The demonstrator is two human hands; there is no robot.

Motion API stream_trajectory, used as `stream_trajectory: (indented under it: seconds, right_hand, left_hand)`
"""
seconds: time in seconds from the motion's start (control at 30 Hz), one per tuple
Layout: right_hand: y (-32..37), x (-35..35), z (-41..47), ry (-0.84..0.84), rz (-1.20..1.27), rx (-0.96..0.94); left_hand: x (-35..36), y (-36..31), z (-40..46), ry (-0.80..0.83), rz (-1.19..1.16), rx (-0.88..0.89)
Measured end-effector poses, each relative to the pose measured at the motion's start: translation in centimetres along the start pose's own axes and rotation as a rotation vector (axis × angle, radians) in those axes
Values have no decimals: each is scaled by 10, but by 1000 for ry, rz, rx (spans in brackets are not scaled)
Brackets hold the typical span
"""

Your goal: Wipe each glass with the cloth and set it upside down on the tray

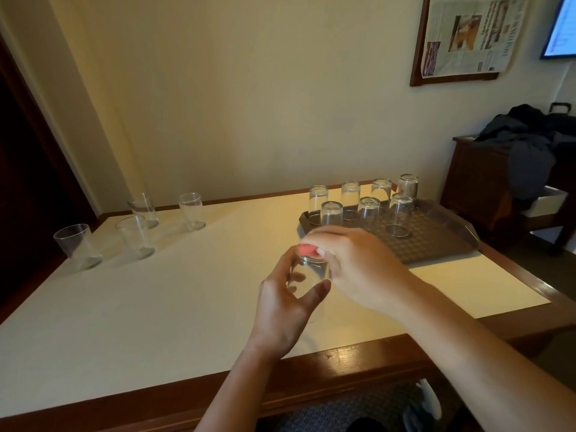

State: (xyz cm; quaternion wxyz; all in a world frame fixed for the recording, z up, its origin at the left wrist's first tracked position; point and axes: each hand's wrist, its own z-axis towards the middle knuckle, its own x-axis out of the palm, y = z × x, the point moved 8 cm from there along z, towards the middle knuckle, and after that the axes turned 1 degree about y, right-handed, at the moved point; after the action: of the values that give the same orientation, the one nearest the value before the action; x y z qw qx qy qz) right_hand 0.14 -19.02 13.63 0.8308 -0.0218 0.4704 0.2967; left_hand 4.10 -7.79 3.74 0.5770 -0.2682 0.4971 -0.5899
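My left hand (288, 302) grips a clear glass (307, 275) from the side, above the middle of the table. My right hand (355, 263) is over the glass's top and pinches a pink cloth (307, 250) at its upper end; most of the cloth is hidden under my fingers. A dark brown tray (436, 241) lies to the right. Several glasses (367, 210) stand upside down on its far part. Several upright glasses (137, 236) stand at the table's far left.
The table (156, 307) has a cream top with a dark wooden edge. A wooden stand (480, 179) with dark clothes on it is at the right, past the tray. A framed newspaper (467, 35) hangs on the wall.
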Motion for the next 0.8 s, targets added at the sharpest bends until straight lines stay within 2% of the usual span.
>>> stream_trajectory:
  seconds: [0.1,0.23,0.4,0.53,0.7,0.8]
  right_hand:
    - [9,6,-13,15,19,-41]
    - [-14,6,-8,-20,-2,44]
    - [1,13,-18,-2,61,-20]
    - [-18,14,-12,-31,14,58]
    - [2,12,-17,-11,45,-37]
    - [-19,10,-12,-23,8,47]
  left_hand:
    - [-11,6,1,-24,-2,-14]
    - [-7,6,-5,10,52,-18]
    - [-13,8,-2,-4,63,-16]
    - [-5,9,-9,16,57,-22]
    - [-10,9,-2,-14,19,-8]
    - [-5,9,-6,-8,6,-23]
